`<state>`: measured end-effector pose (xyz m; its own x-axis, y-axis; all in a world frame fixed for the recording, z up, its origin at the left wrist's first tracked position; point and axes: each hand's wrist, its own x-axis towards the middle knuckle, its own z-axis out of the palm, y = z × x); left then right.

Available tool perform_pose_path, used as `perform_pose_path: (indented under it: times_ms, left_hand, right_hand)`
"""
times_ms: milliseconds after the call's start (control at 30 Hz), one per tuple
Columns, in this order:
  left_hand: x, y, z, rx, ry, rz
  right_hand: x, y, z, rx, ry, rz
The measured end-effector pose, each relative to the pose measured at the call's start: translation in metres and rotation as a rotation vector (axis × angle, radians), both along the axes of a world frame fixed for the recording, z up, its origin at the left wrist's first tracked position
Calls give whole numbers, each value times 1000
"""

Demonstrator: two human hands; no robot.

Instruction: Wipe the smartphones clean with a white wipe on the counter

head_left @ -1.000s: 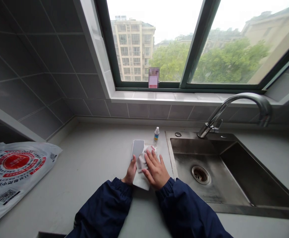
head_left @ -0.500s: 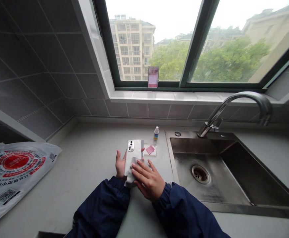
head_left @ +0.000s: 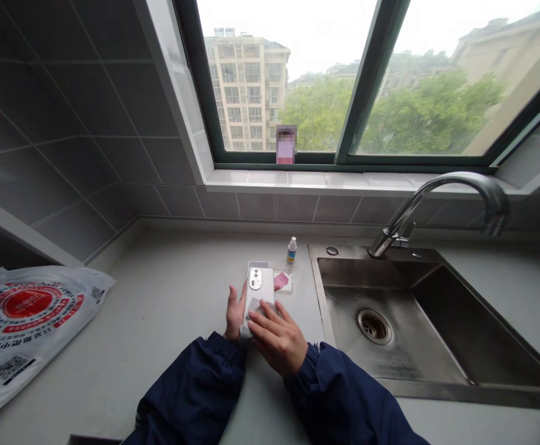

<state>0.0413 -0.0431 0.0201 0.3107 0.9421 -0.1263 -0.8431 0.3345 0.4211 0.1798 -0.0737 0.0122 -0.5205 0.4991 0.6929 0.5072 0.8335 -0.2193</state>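
A white smartphone [head_left: 266,285] lies back up in my left hand [head_left: 234,314], its camera block at the top left. My left thumb is along the phone's left edge, and the other fingers are mostly hidden underneath. Over the lower back of the phone is a small grey-white cloth [head_left: 253,305], pressed down by the fingers of my right hand [head_left: 279,337]. Just beyond the phone shows the top edge of a flat pale rectangular object [head_left: 257,264]. To its right, a clear case [head_left: 289,285] lies with a pink piece [head_left: 281,281] on it.
A small white spray bottle [head_left: 292,251] stands on the counter [head_left: 172,290] beyond the case. On the right are a steel sink [head_left: 418,346] and a curved tap [head_left: 455,178]. A printed plastic bag [head_left: 33,327] lies at the left. A window with a sill [head_left: 311,178] faces me.
The phone and my left hand have shifted a little right and toward me, uncovering more of the pale object behind. My right hand's fingers stay over the cloth on the phone.
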Motion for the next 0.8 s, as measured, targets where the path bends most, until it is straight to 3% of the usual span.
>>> perform_pose_path:
  times_ms: [300,567,700,800]
  left_hand:
    - [4,-2,-7,9,-4,-56]
    - [-2,1,0,61,31,53]
    - [-8,4,2,77,48,89]
    - [-10,7,0,74,75,90]
  right_hand:
    - [-4,-2,-7,18,-1,14]
    - [4,3,-12,-35,127,-60]
    - [10,5,-5,-173,361,-93]
    - [15,8,2,-418,600,-191]
